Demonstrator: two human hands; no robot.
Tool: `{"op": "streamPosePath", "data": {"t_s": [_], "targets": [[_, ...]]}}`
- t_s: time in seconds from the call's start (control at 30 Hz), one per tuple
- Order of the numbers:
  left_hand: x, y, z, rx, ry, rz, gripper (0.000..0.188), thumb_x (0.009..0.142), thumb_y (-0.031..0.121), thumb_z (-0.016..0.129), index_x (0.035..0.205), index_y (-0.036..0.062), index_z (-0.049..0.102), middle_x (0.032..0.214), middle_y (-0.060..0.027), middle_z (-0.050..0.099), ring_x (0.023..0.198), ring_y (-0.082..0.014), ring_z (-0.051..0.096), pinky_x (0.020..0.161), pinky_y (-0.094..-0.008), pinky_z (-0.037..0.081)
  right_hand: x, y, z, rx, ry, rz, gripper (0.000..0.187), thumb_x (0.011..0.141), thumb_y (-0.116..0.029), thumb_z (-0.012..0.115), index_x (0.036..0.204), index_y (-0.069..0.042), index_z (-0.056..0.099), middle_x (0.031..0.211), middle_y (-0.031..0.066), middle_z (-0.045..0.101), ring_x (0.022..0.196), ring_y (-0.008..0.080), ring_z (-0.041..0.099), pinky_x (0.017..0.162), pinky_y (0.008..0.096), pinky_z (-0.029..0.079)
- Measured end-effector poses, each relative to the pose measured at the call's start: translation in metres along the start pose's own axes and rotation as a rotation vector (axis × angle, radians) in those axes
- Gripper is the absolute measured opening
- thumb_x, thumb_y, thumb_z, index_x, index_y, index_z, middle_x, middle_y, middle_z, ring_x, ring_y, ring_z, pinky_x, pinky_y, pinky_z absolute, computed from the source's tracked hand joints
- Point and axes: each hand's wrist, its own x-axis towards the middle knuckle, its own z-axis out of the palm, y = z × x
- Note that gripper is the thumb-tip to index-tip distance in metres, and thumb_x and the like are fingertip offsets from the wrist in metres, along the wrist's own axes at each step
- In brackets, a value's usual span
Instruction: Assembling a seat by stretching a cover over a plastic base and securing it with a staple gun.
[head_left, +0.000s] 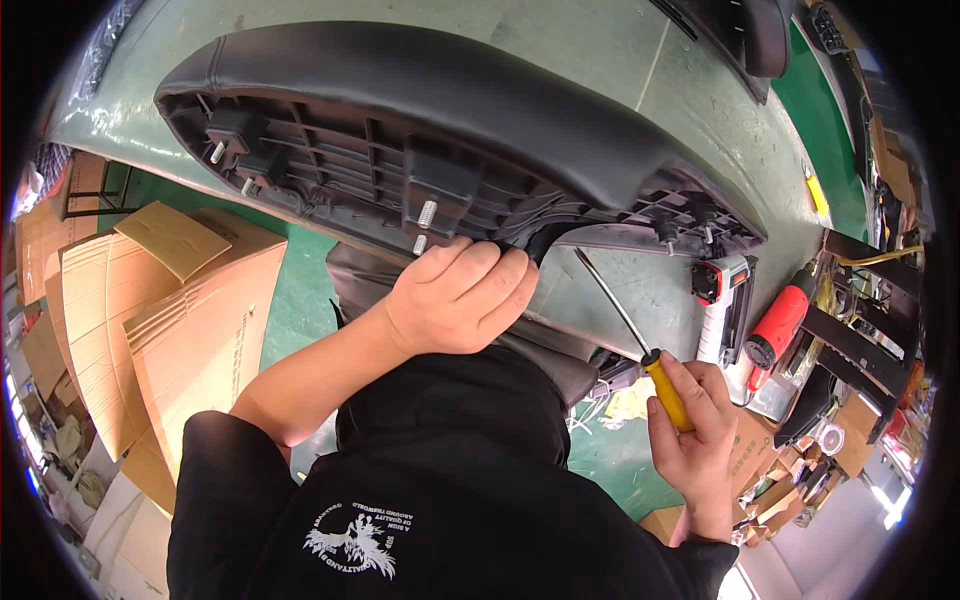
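A black padded seat part (420, 75) stands tilted on the table, its ribbed plastic underside facing me. Metal bolts (427, 214) stick out from that underside. My left hand (465, 295) is closed on the part's near lower edge, where a black cover flap (548, 240) curves into a notch. Its fingertips are hidden, so how much cover they pinch does not show. To the right, my right hand (697, 425) is wrapped round the yellow handle of a screwdriver (627, 322). The metal shaft points up and left; its tip is near the notch, apparently apart from the part.
On the table's right lie a staple gun (715, 305), a red heat gun (783, 318) and a yellow cutter knife (817, 190). Another black part (740, 40) is at the far right. Large cardboard sheets (190, 330) stand at the left; a black rack (860, 340) is on the right.
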Motion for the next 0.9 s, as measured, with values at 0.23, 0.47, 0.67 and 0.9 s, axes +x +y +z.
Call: {"op": "streamPosePath", "data": {"t_s": [0.23, 0.47, 0.67, 0.9], "targets": [[0.030, 0.006, -0.002, 0.074, -0.037, -0.032, 0.024, 0.085, 0.015, 0.072, 0.108, 0.0100, 0.072, 0.098, -0.0055, 0.068, 0.082, -0.0213, 0.064, 0.074, -0.0340, 0.052, -0.004, 0.011, 0.024, 0.083, 0.051, -0.021, 0.056, 0.084, 0.007, 0.082, 0.139, -0.001, 0.075, 0.107, 0.0143, 0.067, 0.081, 0.0238, 0.067, 0.071, 0.0320, 0.055], [0.041, -0.002, -0.010, 0.023, -0.114, -0.049, 0.027, 0.081, 0.006, 0.075, 0.108, 0.0027, 0.072, 0.096, -0.0080, 0.068, 0.076, -0.0217, 0.065, 0.064, -0.0343, 0.052, 0.008, 0.026, 0.035, 0.220, 0.109, -0.062, 0.051, 0.090, 0.004, 0.082, 0.140, -0.002, 0.075, 0.108, 0.0135, 0.068, 0.082, 0.0236, 0.069, 0.071, 0.0336, 0.058], [0.075, -0.021, -0.045, 0.074, -0.051, 0.082, 0.032, 0.085, 0.006, 0.085, 0.116, 0.0047, 0.076, 0.114, -0.0118, 0.075, 0.099, -0.0274, 0.071, 0.084, -0.0380, 0.058, 0.007, 0.033, 0.035, 0.314, 0.084, -0.034, 0.048, 0.092, 0.001, 0.081, 0.140, -0.006, 0.077, 0.108, 0.0135, 0.071, 0.078, 0.0241, 0.070, 0.067, 0.0336, 0.059], [0.162, -0.063, -0.027, 0.009, 0.041, -0.366, 0.063, 0.087, 0.036, 0.091, 0.134, -0.0017, 0.073, 0.122, -0.0241, 0.076, 0.116, -0.0398, 0.072, 0.097, -0.0481, 0.054, 0.015, 0.032, 0.019, 0.238, 0.118, -0.106, 0.047, 0.090, 0.001, 0.081, 0.137, -0.005, 0.079, 0.103, 0.0111, 0.072, 0.070, 0.0249, 0.069, 0.063, 0.0343, 0.058]]}}
